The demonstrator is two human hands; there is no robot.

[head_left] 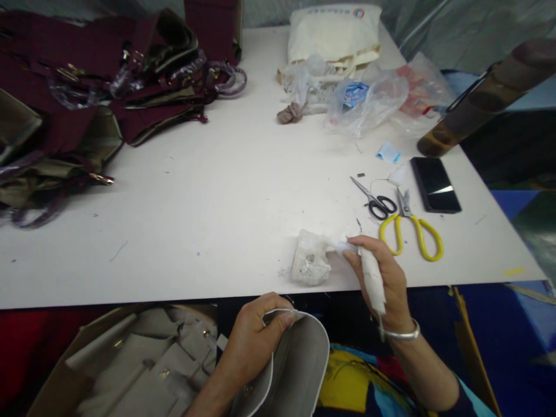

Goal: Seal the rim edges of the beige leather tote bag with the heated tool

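Note:
My left hand [263,330] is closed on the rim of a light grey bag [304,359], thumb inside and fingers outside. The bag's mouth gapes upward below the table's front edge. In my right hand [388,278] lies a slim tool with a white-wrapped handle [372,278]; its thin end points down toward my wrist. The thumb and fingertips of that hand are close together at a bit of white, filmy material [343,247], whose exact kind I cannot make out. Just left of them, a small crumpled clear plastic bag [310,258] rests on the table.
Yellow-handled scissors [410,226], black-handled scissors [377,200] and a phone [435,184] lie at right. Behind them are a tall bottle [482,104], plastic bags [369,98] and a cream cloth bag [334,35]. Maroon handbags [87,63] fill the left. Below, a box [56,382] holds grey bags.

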